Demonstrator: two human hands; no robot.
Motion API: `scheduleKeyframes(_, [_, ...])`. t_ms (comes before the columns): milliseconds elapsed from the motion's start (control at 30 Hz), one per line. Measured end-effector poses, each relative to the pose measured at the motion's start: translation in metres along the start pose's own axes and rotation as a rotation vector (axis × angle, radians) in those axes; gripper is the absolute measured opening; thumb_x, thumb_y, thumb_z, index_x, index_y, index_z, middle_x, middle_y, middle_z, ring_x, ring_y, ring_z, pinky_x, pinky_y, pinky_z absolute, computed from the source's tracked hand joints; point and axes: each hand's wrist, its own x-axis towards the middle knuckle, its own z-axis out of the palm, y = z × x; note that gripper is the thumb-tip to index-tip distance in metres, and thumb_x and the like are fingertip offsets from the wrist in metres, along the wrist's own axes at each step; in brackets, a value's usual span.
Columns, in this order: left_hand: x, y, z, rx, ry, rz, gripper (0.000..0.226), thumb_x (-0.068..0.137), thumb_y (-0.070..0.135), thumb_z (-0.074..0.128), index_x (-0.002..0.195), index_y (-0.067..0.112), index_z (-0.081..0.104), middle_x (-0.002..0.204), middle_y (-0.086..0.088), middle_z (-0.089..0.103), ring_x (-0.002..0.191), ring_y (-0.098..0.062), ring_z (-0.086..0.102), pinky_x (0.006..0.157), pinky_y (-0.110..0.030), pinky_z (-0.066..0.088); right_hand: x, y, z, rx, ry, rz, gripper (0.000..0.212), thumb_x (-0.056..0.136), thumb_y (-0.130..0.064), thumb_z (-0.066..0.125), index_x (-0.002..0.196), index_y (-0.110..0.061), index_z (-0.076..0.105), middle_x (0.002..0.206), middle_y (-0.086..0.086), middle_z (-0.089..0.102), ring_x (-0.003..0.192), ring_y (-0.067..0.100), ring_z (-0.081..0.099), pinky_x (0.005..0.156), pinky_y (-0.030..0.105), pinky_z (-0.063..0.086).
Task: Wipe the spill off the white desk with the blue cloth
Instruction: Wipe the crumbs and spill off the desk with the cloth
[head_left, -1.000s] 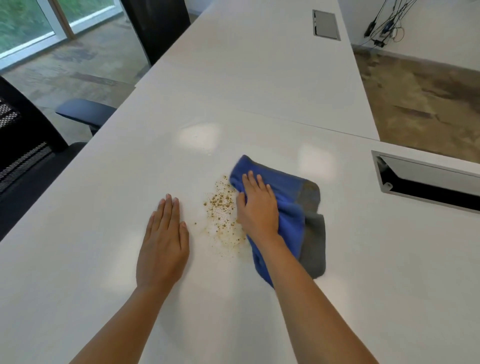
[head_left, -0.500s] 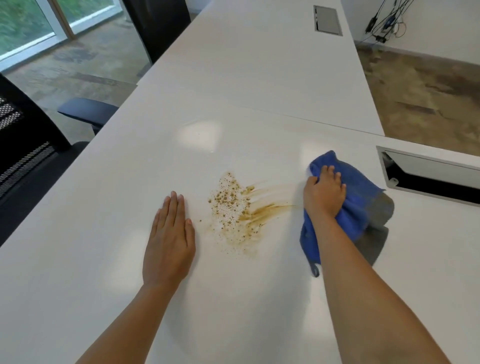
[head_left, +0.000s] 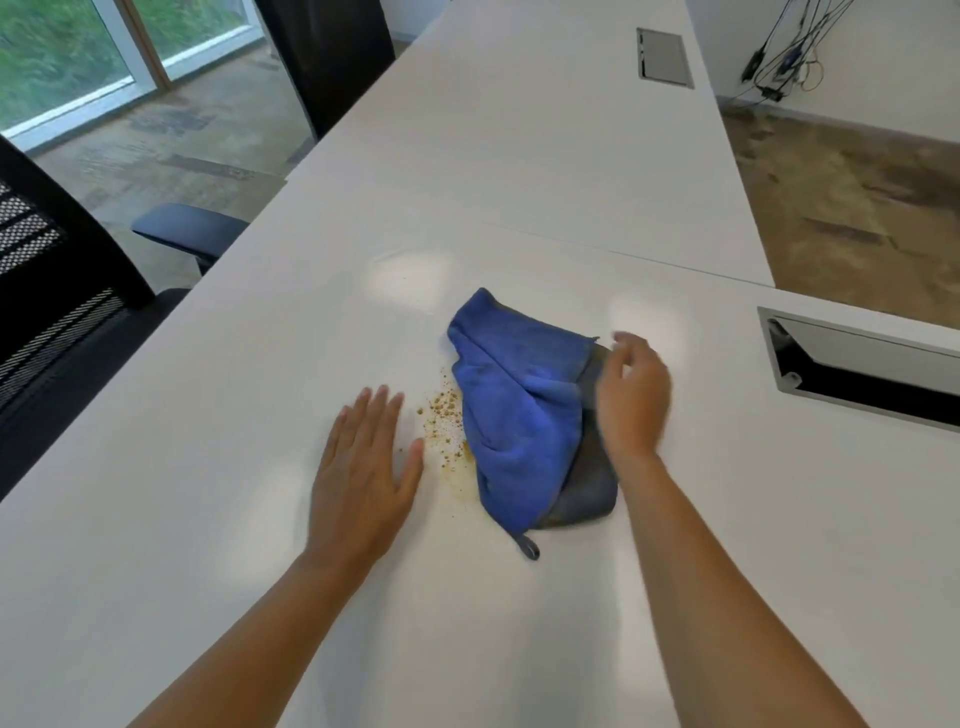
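The blue cloth (head_left: 514, 410), with a grey underside showing on its right, lies crumpled on the white desk (head_left: 208, 467). It covers the right part of the spill (head_left: 444, 418), and brown crumbs and a yellowish smear show at its left edge. My right hand (head_left: 631, 400) is blurred at the cloth's right edge over the grey part, fingers loosely curled. Whether it grips the cloth is unclear. My left hand (head_left: 363, 473) rests flat on the desk just left of the crumbs, fingers spread.
An open cable tray (head_left: 857, 364) is cut into the desk at the right. A second closed hatch (head_left: 664, 54) sits far back. A black mesh chair (head_left: 57, 291) with an armrest (head_left: 189, 228) stands at the left edge. Cables (head_left: 779, 57) hang at the back wall.
The cloth has swept back left from near the cable tray and now covers the brown streaks and much of the crumbs. My right hand has shifted to its right edge. The left hand stayed put.
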Motion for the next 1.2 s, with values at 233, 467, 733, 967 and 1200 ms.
scheduleKeyframes(233, [0.069,0.075,0.041,0.12,-0.254,0.228,0.082,0.083,0.067,0.034,0.148,0.022,0.008,0.151,-0.015,0.028,0.14,-0.029,0.021,0.115,-0.037,0.007,-0.007,0.061,-0.018,-0.253,-0.057,-0.178,0.035,0.097,-0.014,0.039,0.128,-0.005,0.052,0.132,0.015,0.055,0.124,0.03,0.048,0.105,0.038,0.038])
scheduleKeyframes(467, [0.107,0.133,0.078,0.142,-0.357,0.115,0.08,0.086,0.068,0.021,0.149,0.021,0.004,0.154,-0.026,-0.004,0.142,-0.036,-0.005,0.115,-0.045,-0.007,-0.006,0.062,-0.015,-0.254,-0.072,-0.144,0.036,0.097,-0.011,0.038,0.131,-0.003,0.048,0.136,0.016,0.051,0.129,0.029,0.044,0.108,0.04,0.038])
scheduleKeyframes(733, [0.141,0.096,0.091,0.12,-0.145,0.005,0.058,0.093,0.044,0.029,0.146,0.02,0.022,0.157,-0.012,-0.003,0.144,-0.028,-0.006,0.113,-0.053,-0.003,-0.006,0.062,-0.013,-0.388,-0.119,-0.148,0.041,0.099,-0.016,0.034,0.139,-0.005,0.04,0.148,0.012,0.039,0.141,0.024,0.029,0.117,0.037,0.024])
scheduleKeyframes(967, [0.168,-0.025,0.04,0.151,-0.055,-0.217,0.052,0.093,0.039,0.032,0.143,0.022,0.03,0.155,-0.011,0.017,0.142,-0.026,0.015,0.114,-0.05,0.005,-0.006,0.064,-0.014,-0.425,-0.14,-0.152,0.043,0.099,-0.012,0.03,0.14,-0.002,0.038,0.15,0.012,0.036,0.142,0.023,0.027,0.119,0.034,0.017])
scheduleKeyframes(1200, [0.154,-0.094,0.009,0.137,0.047,-0.451,0.053,0.092,0.036,0.03,0.141,0.016,0.031,0.15,-0.02,0.025,0.14,-0.032,0.018,0.115,-0.048,0.006,-0.006,0.062,-0.013,-0.432,-0.145,-0.145,0.044,0.099,-0.013,0.029,0.14,-0.002,0.037,0.151,0.012,0.035,0.142,0.023,0.027,0.119,0.033,0.017])
